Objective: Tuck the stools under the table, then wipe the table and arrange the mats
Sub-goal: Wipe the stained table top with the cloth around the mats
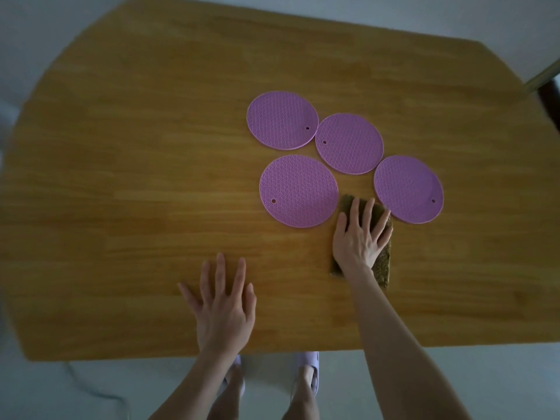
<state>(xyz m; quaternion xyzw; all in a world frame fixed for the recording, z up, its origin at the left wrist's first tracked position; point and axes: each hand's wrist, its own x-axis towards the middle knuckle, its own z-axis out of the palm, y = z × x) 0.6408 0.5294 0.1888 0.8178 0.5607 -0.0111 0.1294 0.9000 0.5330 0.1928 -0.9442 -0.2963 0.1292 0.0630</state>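
Note:
Several round purple mats lie in a loose cluster on the wooden table (136, 177), right of centre: the far-left mat (282, 120), one beside it (349, 144), a near mat (298, 191) and the rightmost mat (408, 189). My right hand (360, 234) presses flat with spread fingers on an olive-green cloth (382, 262), which lies between the near mat and the rightmost mat. My left hand (222, 307) rests flat and spread on bare wood near the front edge, holding nothing. No stools are visible.
My feet in pale slippers (307, 368) stand on the light floor just under the table's front edge. A thin white cable (91, 392) runs on the floor at the lower left. A dark post and pale rail (545, 89) show at the right edge.

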